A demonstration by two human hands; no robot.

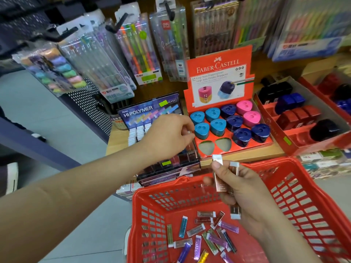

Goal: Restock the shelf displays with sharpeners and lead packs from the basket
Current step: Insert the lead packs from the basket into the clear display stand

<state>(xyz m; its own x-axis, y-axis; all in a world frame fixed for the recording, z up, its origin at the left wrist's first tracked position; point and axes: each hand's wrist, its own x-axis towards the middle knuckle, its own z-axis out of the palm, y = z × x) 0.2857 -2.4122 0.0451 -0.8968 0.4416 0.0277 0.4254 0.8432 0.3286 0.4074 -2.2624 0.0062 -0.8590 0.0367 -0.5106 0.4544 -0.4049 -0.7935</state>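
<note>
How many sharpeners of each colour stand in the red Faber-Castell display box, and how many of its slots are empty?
Light blue sharpeners: 4
Dark blue sharpeners: 4
Pink sharpeners: 2
Total: 10 sharpeners
Empty slots: 2

1. The left hand [167, 137] hides the middle of the lead display [171, 166]. Whether its curled fingertips pinch anything is too small to tell.
2. The lead packs [220, 179] gripped by the right hand [245, 190] are blurred, so their count is unclear.
3. The near basket [303, 196] is cut off by the bottom edge.
4. The print on the far-right pen packs [307, 29] is blurred and unreadable.
</note>
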